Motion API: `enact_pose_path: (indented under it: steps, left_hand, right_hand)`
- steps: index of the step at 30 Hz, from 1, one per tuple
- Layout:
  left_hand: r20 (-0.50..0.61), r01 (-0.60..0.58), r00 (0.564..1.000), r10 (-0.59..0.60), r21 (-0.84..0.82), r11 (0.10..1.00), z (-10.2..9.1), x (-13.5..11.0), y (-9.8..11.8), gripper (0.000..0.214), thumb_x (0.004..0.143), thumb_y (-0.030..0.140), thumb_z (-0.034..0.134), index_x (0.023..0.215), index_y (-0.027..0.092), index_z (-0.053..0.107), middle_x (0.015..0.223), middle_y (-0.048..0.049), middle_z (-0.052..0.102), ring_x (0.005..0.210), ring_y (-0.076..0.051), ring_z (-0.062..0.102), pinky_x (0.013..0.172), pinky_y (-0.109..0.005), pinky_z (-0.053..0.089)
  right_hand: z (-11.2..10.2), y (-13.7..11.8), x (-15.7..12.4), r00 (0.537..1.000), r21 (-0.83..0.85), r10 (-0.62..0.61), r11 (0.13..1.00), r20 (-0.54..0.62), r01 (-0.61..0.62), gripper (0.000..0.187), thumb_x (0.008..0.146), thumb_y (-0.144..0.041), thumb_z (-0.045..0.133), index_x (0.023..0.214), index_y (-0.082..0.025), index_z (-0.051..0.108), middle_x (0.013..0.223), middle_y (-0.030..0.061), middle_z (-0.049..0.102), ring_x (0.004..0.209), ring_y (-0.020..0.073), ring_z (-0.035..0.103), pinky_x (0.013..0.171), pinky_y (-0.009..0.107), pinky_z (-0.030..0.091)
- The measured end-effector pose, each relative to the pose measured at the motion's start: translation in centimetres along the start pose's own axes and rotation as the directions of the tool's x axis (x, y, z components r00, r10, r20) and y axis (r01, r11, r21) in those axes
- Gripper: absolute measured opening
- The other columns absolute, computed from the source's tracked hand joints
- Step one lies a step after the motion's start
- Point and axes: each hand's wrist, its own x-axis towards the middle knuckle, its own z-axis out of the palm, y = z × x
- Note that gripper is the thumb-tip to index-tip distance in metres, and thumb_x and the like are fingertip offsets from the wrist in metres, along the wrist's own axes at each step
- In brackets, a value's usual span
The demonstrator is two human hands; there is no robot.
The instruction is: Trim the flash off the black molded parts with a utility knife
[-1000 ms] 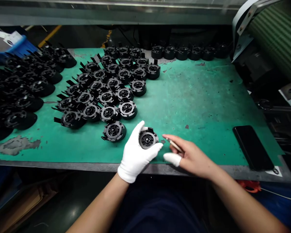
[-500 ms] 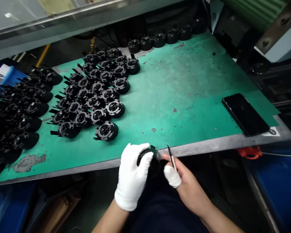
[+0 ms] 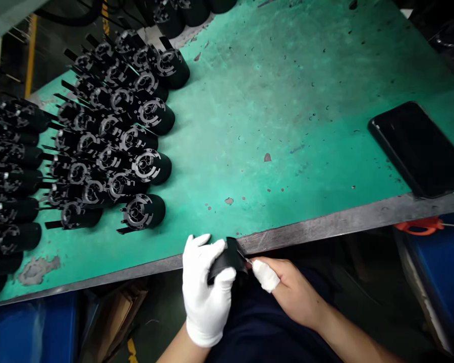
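My left hand, in a white glove, is closed around a black cylindrical plastic part at the table's front edge. The part is tilted, with a flat tab standing up at its top. My right hand, bare except for a white cover on the thumb, pinches a slim knife. Its thin blade lies against the right rim of the part; most of the handle is hidden in the fingers. Left of my hands, the nearest similar black part stands on the green table top.
Several rows of black parts fill the left of the green table. More black parts stand at the back. A black phone lies at the right. Below the edge hang orange-handled scissors; cardboard stands lower left.
The knife, earlier held upright apart from the part, has come down and left to its rim. My left hand has turned the part. The view has tipped down and moved closer.
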Motion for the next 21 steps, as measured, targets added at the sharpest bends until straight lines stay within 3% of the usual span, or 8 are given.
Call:
enact_pose_path:
  steps: [5, 11, 14, 16, 19, 21]
  left_hand:
    - [0.019, -0.002, 1.0, 0.003, -0.022, 1.0, 0.0, -0.1, -0.4, 0.042, 0.096, 0.052, 0.056, 0.125, 0.022, 0.062, 0.111, -0.0091, 0.066, 0.121, -0.031, 0.058, 0.118, -0.066, 0.031]
    - [0.004, -0.029, 1.0, 0.029, -0.028, 0.999, 0.2, -0.3, -0.6, 0.042, 0.096, 0.05, 0.057, 0.122, 0.018, 0.063, 0.108, -0.0103, 0.066, 0.12, -0.031, 0.058, 0.117, -0.067, 0.031]
    - [0.005, -0.037, 0.999, 0.037, -0.017, 0.999, 0.2, -0.2, -0.5, 0.038, 0.097, 0.045, 0.057, 0.121, 0.016, 0.064, 0.111, -0.0113, 0.067, 0.121, -0.03, 0.058, 0.118, -0.065, 0.031]
    - [0.004, -0.043, 0.999, 0.043, -0.01, 0.999, 0.2, -0.1, -0.5, 0.033, 0.097, 0.04, 0.058, 0.12, 0.017, 0.063, 0.113, -0.0107, 0.068, 0.121, -0.029, 0.058, 0.12, -0.064, 0.03]
    - [-0.009, -0.045, 0.999, 0.045, 0.003, 0.999, 0.2, 0.0, -0.4, 0.03, 0.095, 0.033, 0.062, 0.121, 0.019, 0.062, 0.116, -0.0087, 0.067, 0.121, -0.026, 0.058, 0.121, -0.061, 0.03]
    - [-0.011, -0.032, 0.999, 0.032, 0.012, 0.999, 0.1, -0.1, -0.3, 0.029, 0.095, 0.03, 0.062, 0.122, 0.02, 0.062, 0.119, -0.0079, 0.066, 0.122, -0.025, 0.057, 0.121, -0.059, 0.031]
  right_hand:
    - [-0.6, -0.5, 0.6, 1.0, -0.053, 0.004, 0.999, 0.0, -0.004, 0.039, 0.1, -0.046, 0.045, 0.083, -0.021, 0.07, 0.074, 0.0027, 0.063, 0.073, 0.0205, 0.054, 0.072, 0.033, 0.046]
    - [0.4, 0.0, 0.6, 0.999, -0.072, 0.002, 0.997, -0.049, -0.006, 0.04, 0.102, -0.044, 0.041, 0.078, -0.02, 0.062, 0.076, 0.0022, 0.06, 0.072, 0.018, 0.051, 0.071, 0.031, 0.045]
    - [0.5, 0.5, -0.4, 0.994, -0.016, -0.006, 1.0, -0.105, 0.004, 0.036, 0.103, -0.043, 0.041, 0.089, -0.02, 0.065, 0.077, 0.0011, 0.058, 0.072, 0.0165, 0.051, 0.069, 0.03, 0.042]
    - [0.5, 0.7, -0.9, 0.991, 0.025, -0.033, 0.999, -0.127, 0.036, 0.029, 0.101, -0.044, 0.048, 0.108, -0.022, 0.065, 0.071, -0.0027, 0.051, 0.066, 0.0142, 0.046, 0.063, 0.028, 0.038]
    - [1.0, 0.7, -0.8, 0.989, -0.012, -0.102, 0.995, -0.104, 0.102, 0.043, 0.093, -0.041, 0.064, 0.133, -0.026, 0.057, 0.065, -0.0076, 0.04, 0.059, 0.0118, 0.037, 0.057, 0.027, 0.033]
    - [1.5, 0.6, -0.4, 0.982, -0.065, -0.138, 0.989, -0.13, 0.131, 0.045, 0.09, -0.038, 0.069, 0.132, -0.026, 0.059, 0.067, -0.0073, 0.044, 0.06, 0.0112, 0.039, 0.059, 0.026, 0.035]
